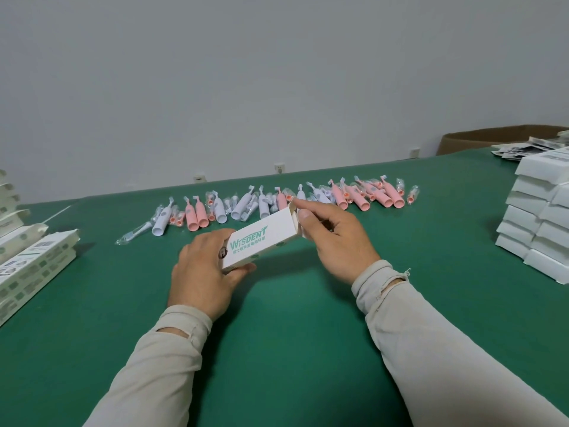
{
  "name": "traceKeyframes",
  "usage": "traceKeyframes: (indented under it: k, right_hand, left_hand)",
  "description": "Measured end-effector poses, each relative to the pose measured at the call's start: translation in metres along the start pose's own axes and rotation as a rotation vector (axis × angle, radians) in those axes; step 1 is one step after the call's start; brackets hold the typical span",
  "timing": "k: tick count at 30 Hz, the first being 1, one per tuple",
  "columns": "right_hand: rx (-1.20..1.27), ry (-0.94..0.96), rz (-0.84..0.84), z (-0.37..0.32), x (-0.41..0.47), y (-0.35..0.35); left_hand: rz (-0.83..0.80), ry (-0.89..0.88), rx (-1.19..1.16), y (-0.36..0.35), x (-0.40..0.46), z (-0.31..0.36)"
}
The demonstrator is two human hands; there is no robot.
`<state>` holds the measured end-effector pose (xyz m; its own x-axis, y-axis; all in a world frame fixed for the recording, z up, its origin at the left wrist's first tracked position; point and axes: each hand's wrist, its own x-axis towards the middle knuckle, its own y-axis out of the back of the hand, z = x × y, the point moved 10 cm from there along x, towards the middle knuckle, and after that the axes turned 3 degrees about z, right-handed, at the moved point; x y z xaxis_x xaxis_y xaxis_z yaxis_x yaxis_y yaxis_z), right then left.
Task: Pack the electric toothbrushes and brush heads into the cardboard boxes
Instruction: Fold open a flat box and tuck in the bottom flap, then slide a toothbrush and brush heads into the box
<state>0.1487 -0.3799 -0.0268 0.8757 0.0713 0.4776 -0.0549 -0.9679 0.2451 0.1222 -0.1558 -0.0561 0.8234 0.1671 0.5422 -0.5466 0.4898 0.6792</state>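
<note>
Head view: both hands hold cardboard box [261,240], long axis up-right.

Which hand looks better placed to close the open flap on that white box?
The right hand, I'd guess: its fingers already pinch the flap at the far, open end of the box. The left hand grips the near end, steadying it, away from the flap.

Pale grey wall [277,72], wall sockets [279,167], green tabletop [292,349].
</note>
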Motion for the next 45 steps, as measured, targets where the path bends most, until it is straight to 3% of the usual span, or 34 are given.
traceKeyframes:
  k: [11,19,26,30,32,35,37,40,45]
  right_hand:
    - [0.06,-0.116,-0.081,0.013,0.001,-0.003]
    - [0.084,-0.12,-0.325,0.021,-0.002,-0.015]
    - [0.112,-0.118,-0.338,0.029,-0.001,-0.012]
    - [0.242,-0.305,-0.415,0.047,0.001,-0.003]
    - [0.256,-0.423,-0.255,0.073,0.021,0.028]
    - [-0.185,-0.452,0.252,0.114,0.063,0.122]
    - [-0.474,-0.445,0.464,0.129,0.084,0.171]
    - [-0.773,-0.427,0.371,0.153,0.127,0.189]
    - [-0.881,-0.537,0.06,0.209,0.177,0.179]
  left_hand:
    - [0.092,-0.104,0.188,0.016,0.003,0.007]
    - [0.023,-0.027,0.056,0.01,0.002,-0.002]
    - [-0.077,0.003,-0.033,-0.002,-0.001,-0.001]
    - [-0.115,0.046,0.016,-0.011,-0.003,-0.003]
    - [-0.05,0.079,0.121,-0.01,-0.001,-0.005]
    - [0.073,0.104,0.218,-0.008,0.004,0.001]
    - [0.113,0.1,0.239,-0.012,0.007,0.004]
    - [0.142,0.101,0.261,-0.019,0.012,-0.001]
    - [0.058,0.161,0.242,-0.035,0.02,-0.031]
